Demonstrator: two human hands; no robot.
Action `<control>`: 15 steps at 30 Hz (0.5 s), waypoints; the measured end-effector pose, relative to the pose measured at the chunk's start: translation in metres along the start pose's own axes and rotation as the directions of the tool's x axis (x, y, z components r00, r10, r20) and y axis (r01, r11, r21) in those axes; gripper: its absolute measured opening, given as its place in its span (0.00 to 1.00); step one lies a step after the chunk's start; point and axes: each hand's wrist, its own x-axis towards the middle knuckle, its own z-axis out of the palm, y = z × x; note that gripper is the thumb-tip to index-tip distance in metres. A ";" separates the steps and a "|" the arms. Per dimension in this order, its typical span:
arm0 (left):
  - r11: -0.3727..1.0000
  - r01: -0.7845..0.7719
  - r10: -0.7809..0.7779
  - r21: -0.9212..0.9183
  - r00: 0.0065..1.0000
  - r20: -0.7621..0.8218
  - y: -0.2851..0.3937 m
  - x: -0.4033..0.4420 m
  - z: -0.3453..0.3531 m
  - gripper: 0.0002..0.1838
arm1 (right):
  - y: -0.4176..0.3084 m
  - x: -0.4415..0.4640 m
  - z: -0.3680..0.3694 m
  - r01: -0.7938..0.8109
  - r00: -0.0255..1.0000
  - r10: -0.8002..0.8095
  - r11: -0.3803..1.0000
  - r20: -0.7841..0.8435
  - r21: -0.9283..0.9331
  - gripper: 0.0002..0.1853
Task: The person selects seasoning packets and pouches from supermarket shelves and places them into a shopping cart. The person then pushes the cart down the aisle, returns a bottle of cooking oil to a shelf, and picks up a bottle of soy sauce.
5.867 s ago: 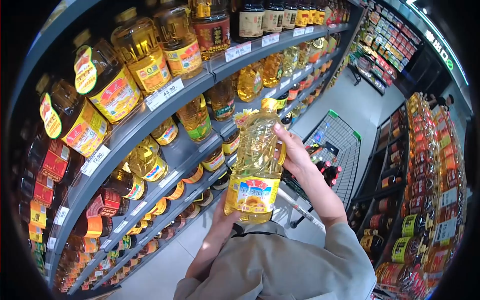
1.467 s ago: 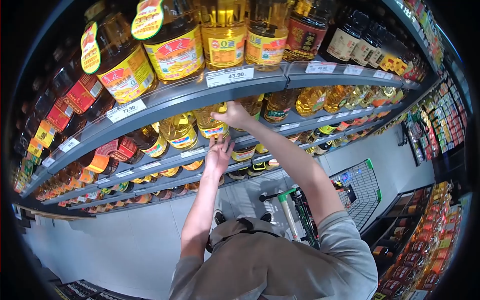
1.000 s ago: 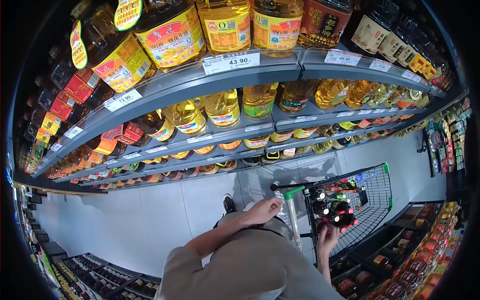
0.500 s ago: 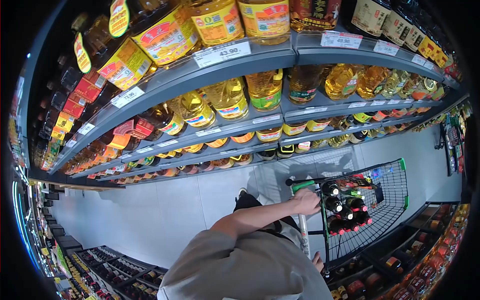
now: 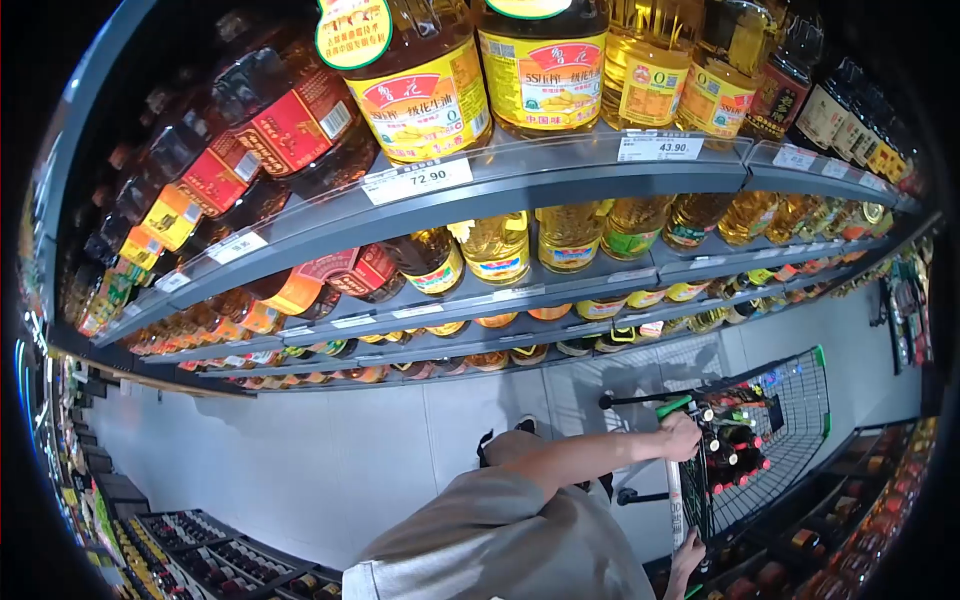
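A wire shopping cart with green corner trim stands at the right of the head view, in front of my body. My left hand is closed around its push handle, beside a green end piece. Lower down, my right hand is on the other end of the same handle, fingers curled and partly hidden. Inside the cart lie several dark bottles with red or pale caps, and a red package near the far side.
A long shelf unit of cooking oil bottles runs along my left, with price tags on its edge. Grey floor lies between it and low bottle racks on the other side. More racks stand close beside the cart.
The oil bottles, the cart and both hands sit farther right in view, and the cart slightly lower. More of the shelf's left part shows large and near. Both hands stay on the handle.
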 end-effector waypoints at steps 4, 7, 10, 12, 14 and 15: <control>0.995 -0.033 0.027 -0.099 0.997 -0.070 -0.008 -0.028 -0.013 0.15 | -0.038 -0.036 0.001 0.038 0.998 -0.039 0.999 -0.054 -0.015 0.30; 0.998 -0.031 0.028 -0.059 0.999 -0.041 -0.011 -0.047 -0.019 0.17 | -0.035 -0.051 0.011 0.011 0.995 -0.020 0.996 -0.102 -0.089 0.30; 0.998 -0.034 0.033 -0.052 0.999 -0.032 -0.014 -0.067 -0.027 0.18 | -0.051 -0.072 0.016 -0.027 0.988 0.010 0.993 -0.152 -0.115 0.30; 0.999 -0.024 0.022 -0.043 0.999 -0.047 -0.015 -0.082 -0.033 0.19 | -0.056 -0.083 0.020 -0.043 0.987 0.025 0.992 -0.157 -0.117 0.29; 1.000 0.003 -0.003 -0.015 1.000 -0.009 -0.016 -0.094 -0.036 0.19 | -0.063 -0.092 0.026 -0.057 0.989 0.039 0.990 -0.141 -0.129 0.29; 1.000 0.006 -0.006 -0.002 1.000 0.010 -0.015 -0.101 -0.041 0.20 | -0.071 -0.098 0.028 -0.071 0.990 0.053 0.988 -0.134 -0.136 0.29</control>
